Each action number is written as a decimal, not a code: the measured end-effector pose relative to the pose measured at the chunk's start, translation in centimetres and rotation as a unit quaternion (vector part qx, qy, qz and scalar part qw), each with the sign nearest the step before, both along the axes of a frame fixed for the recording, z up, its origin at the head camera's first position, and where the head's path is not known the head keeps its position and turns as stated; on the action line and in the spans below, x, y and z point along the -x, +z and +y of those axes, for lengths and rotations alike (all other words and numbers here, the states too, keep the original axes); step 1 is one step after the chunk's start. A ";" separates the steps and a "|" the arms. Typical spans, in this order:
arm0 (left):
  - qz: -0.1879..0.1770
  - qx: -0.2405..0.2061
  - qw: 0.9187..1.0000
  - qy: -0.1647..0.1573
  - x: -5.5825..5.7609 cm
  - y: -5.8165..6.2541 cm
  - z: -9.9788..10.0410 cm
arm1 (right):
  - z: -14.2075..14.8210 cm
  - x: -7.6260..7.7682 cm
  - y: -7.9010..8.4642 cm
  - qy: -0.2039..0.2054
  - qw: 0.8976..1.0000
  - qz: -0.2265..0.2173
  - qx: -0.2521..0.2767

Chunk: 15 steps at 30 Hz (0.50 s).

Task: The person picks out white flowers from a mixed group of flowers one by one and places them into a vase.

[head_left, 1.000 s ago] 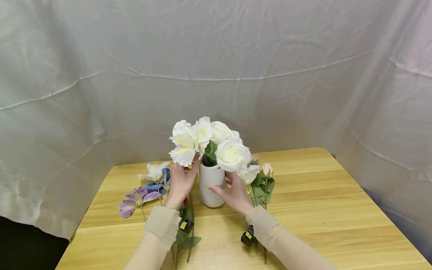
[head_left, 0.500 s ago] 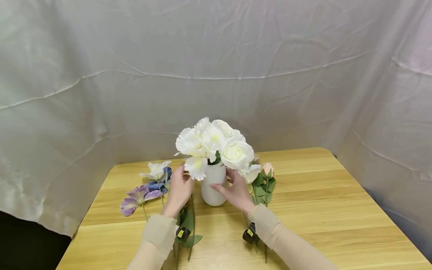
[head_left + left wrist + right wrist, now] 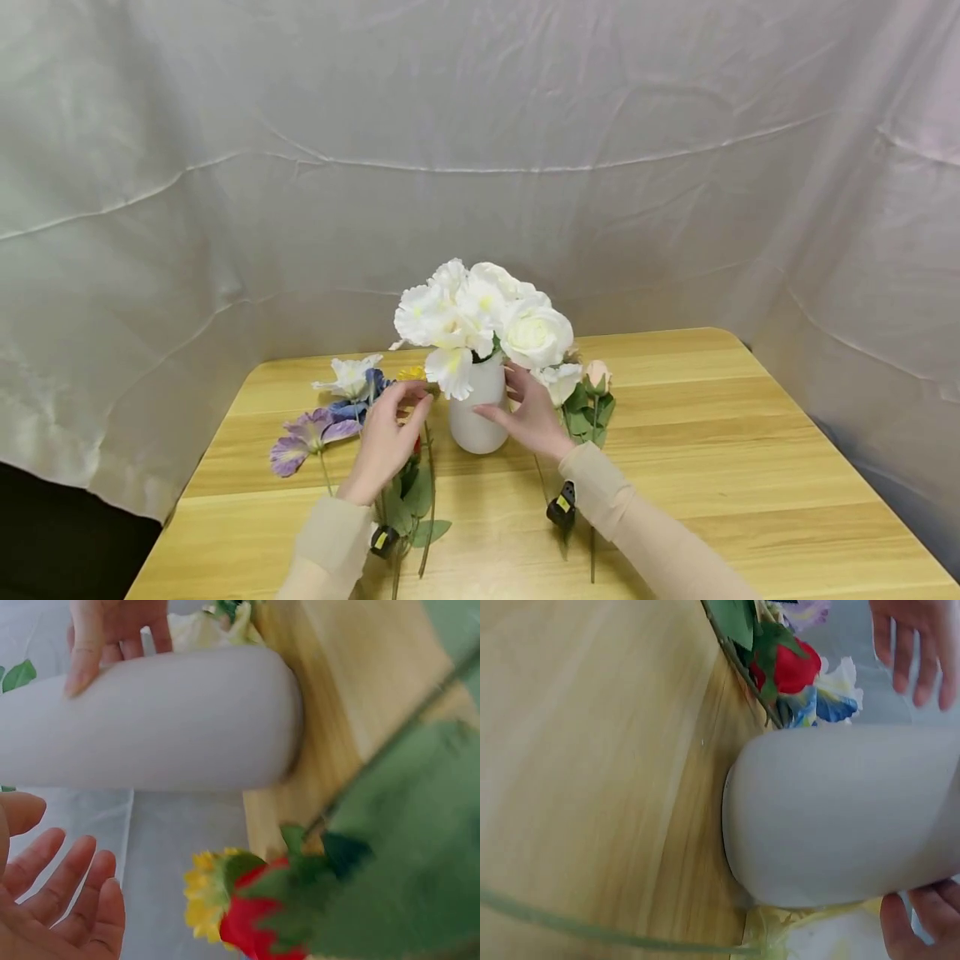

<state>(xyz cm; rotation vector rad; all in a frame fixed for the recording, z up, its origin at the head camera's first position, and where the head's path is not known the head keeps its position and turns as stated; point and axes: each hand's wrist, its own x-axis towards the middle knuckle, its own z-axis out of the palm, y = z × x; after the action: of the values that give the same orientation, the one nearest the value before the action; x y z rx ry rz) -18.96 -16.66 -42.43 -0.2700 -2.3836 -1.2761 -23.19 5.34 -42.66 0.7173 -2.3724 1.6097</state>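
One white vase (image 3: 478, 412): upright on the worktop (image 3: 712, 458), between both hands, white blooms (image 3: 450, 317) crowding its mouth.
Right hand (image 3: 534, 418): holding the vase's side, thumb on the front.
Left hand (image 3: 388, 432): near the vase but apart, fingers loosely bent, gripping nothing.
Left stems: purple flower (image 3: 309, 437), yellow flower (image 3: 411, 373), red flower (image 3: 796, 667).
Right stems: peach rosebud (image 3: 597, 375).
Backdrop: creased grey cloth (image 3: 525, 225).

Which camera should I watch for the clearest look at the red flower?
The right wrist view: the red flower's bloom shows there mostly uncovered, with its shape easy to read. The left wrist view shows it blurred and partly behind leaves; the head view shows only a sliver of red.
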 end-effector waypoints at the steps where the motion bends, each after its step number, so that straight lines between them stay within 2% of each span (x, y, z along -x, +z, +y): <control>1: -0.001 0.006 1.000 0.000 -0.1 -0.1 -0.3 | 0.1 -0.1 0.5 0.013 1.000 -0.001 0.004; 3: -0.005 0.016 1.000 0.000 -0.4 -0.4 -0.9 | 0.3 -0.3 1.4 0.041 0.999 -0.005 0.009; 6: -0.012 0.035 0.999 0.003 -1.0 -0.6 -1.9 | 0.8 0.3 1.4 0.069 0.997 -0.014 0.003; 13: -0.038 0.089 0.995 0.016 -2.4 -1.3 -4.6 | 1.5 3.0 -1.1 0.101 0.992 -0.072 -0.001; 15: -0.044 0.102 0.994 0.019 -2.7 -1.4 -5.4 | 1.6 3.2 -1.3 0.102 0.991 -0.081 -0.002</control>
<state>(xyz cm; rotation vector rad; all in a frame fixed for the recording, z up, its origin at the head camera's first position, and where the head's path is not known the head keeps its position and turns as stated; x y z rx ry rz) -16.26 -22.03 -43.79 -0.2318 -2.5852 -1.0467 -26.44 6.94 -43.95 0.8877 -2.4850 1.8070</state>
